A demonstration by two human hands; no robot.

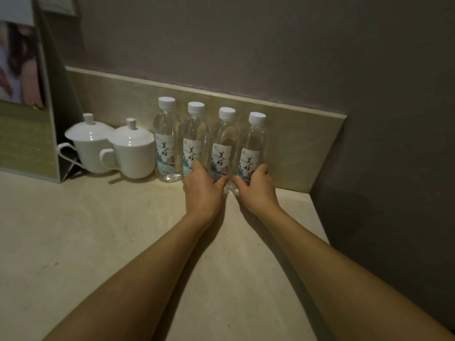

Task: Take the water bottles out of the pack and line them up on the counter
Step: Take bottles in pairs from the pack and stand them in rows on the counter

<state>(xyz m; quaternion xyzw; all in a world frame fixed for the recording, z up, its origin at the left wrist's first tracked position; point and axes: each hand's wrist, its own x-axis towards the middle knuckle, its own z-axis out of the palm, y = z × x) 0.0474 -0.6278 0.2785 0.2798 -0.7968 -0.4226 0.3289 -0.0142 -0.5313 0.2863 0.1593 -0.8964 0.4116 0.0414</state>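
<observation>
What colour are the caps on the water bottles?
White, all four caps, seen in the head view.

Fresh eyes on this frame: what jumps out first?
Four capped water bottles standing upright in a row against the backsplash, labels forward. Both hands are at their bases: the left hand on the second and third, the right hand on the fourth. Left of the row sit two lidded white cups.

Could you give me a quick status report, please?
Left hand on second bottle, right hand on fourth bottle. Four upright in row. Lidded cups left, clear.
</observation>
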